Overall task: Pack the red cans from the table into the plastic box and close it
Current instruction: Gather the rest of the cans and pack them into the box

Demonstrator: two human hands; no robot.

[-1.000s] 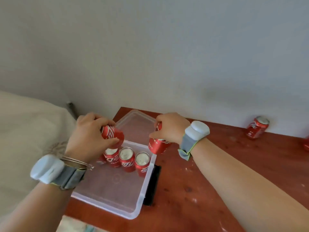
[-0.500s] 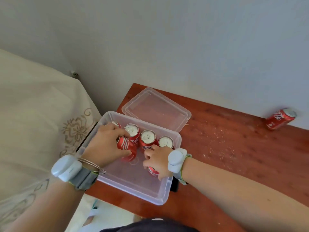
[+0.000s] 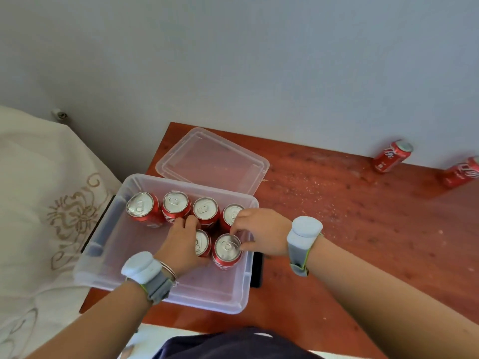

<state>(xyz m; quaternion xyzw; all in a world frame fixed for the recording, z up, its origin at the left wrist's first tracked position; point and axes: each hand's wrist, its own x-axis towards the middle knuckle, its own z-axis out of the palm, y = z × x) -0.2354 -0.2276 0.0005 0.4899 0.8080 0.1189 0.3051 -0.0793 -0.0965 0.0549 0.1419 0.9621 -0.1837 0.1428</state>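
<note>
A clear plastic box (image 3: 178, 297) sits on the left end of the red-brown table (image 3: 350, 229). A back row of several red cans (image 3: 175, 203) stands upright inside it. My left hand (image 3: 178, 247) is in the box, fingers wrapped on an upright red can (image 3: 202, 243) in the front row. My right hand (image 3: 264, 234) holds the neighbouring red can (image 3: 227, 248) between thumb and fingers, by the box's right wall. The clear lid (image 3: 212, 161) lies flat behind the box. Two more red cans (image 3: 391, 156) (image 3: 461, 173) lie on their sides at the far right by the wall.
A cream embroidered bed cover (image 3: 39, 203) borders the table on the left. A thin black object (image 3: 257, 270) lies against the box's right side. A pale wall runs along the table's far edge. Crumbs speckle the middle of the table.
Both hands brought a can each down from above the box into the front row. The view tilted down, and a second can at the far right came into sight.
</note>
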